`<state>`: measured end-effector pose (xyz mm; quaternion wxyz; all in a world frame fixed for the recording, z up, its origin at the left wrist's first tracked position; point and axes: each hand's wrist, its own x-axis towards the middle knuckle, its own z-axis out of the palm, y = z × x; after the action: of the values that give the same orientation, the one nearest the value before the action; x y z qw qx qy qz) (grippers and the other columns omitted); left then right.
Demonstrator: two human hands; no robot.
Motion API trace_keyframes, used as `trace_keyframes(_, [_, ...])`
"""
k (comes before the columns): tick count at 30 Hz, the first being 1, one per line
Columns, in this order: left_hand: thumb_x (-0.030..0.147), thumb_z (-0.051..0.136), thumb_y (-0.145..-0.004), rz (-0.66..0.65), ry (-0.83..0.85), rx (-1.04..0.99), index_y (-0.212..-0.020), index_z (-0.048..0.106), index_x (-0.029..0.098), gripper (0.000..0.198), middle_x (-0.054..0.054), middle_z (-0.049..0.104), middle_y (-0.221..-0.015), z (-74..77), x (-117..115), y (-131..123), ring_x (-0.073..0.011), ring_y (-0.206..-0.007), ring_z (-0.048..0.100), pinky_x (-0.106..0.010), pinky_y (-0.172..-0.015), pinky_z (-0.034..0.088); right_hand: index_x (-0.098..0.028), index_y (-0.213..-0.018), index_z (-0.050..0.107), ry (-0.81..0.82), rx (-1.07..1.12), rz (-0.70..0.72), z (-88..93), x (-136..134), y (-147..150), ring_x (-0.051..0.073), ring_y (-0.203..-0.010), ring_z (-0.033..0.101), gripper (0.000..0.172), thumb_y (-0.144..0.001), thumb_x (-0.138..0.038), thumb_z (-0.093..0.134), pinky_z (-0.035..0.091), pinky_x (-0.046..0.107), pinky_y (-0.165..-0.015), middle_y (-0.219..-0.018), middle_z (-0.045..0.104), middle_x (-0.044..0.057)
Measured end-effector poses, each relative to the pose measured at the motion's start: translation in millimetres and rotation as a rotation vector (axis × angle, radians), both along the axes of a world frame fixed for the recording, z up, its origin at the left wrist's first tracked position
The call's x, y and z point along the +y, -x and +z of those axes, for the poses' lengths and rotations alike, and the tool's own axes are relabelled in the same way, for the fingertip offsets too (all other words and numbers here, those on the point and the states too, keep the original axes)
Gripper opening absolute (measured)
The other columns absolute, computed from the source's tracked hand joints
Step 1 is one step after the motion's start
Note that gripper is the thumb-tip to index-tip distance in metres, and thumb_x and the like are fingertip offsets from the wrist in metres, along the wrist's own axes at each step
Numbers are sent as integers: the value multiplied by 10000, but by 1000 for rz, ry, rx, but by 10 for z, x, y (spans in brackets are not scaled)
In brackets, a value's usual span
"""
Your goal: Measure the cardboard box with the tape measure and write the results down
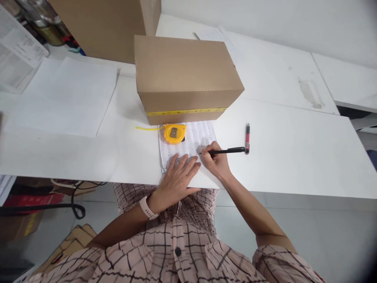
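Take the written sheet (203, 135) as the middle of your clock; it lies on the white table (294, 161), close to the edge at your side. Your right hand (218, 159), at four o'clock, has its fingers closed around a black pen (232, 150). The tip is at the paper, and the back end points to three o'clock, next to a red-and-black pen (247, 139); whether these two pens touch, I cannot tell. Your left hand (179, 177) comes from seven o'clock, laid flat with the fingers a little apart, partly over the sheet. On the sheet, toward eleven o'clock, rests a yellow tape measure (174, 138), with a thin yellow strip going out to nine. At twelve o'clock stands a cardboard box (188, 67), which has a yellow band low on its near side. White papers (73, 94) lie at ten.
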<state>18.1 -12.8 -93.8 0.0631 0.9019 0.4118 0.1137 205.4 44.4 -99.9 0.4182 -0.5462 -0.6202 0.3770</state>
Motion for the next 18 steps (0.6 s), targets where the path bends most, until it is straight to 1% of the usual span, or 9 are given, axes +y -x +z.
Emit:
trace_keyframes(7, [706, 433, -940, -1, 4, -5, -1420, 490, 149, 737, -132, 501, -1516, -1, -1, 2, -363, -1387, 411, -594, -1192, 224, -250, -707, 415, -12, -32, -5, -12, 3, 6, 122, -558, 385, 248, -876, -235, 595, 329, 299, -532, -613, 420, -48])
trace_keyframes(12, [711, 404, -948, 0, -5, -10, -1424, 486, 144, 746, -139, 508, -1509, -16, -6, -1, -359, -1388, 407, -590, -1196, 205, -247, -702, 408, 8, -8, 15, -10, 0, 4, 112, -552, 366, 245, -861, -205, 590, 306, 290, -524, -604, 394, -57])
trace_keyframes(18, [707, 447, -935, 0, 3, -10, -1421, 486, 139, 748, -137, 505, -1512, -6, -3, 1, -362, -1391, 405, -594, -1192, 218, -242, -713, 421, 8, 6, 3, -4, -2, 4, 101, -550, 368, 232, -862, -198, 594, 302, 276, -523, -607, 397, -64])
